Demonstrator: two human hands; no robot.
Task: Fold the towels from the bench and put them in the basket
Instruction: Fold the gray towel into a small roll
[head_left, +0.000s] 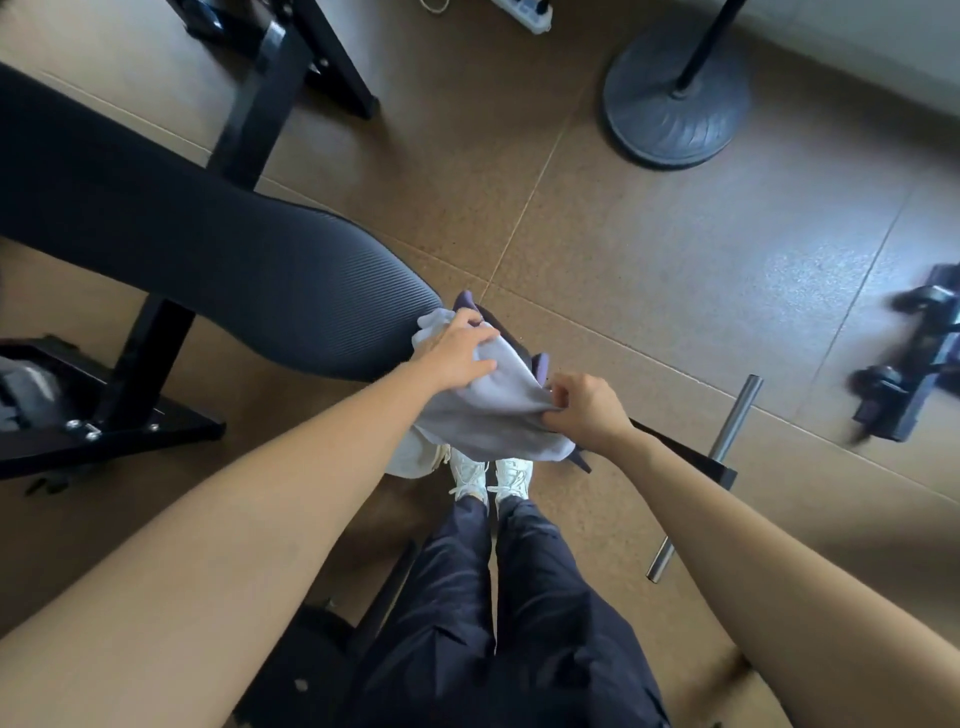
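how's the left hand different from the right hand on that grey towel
The left hand lies palm down over the towel, fingers spread and bent into the cloth; the right hand is bunched tight, pinching one edge. The left hand sits at the end of the bench; the right hand is off the bench, nearer the person's shoes. Both hold the same pale grey towel.

Pale grey towel (483, 415), ribbed black bench pad (208, 244), white shoes (470, 475), speckled brown floor (675, 260).
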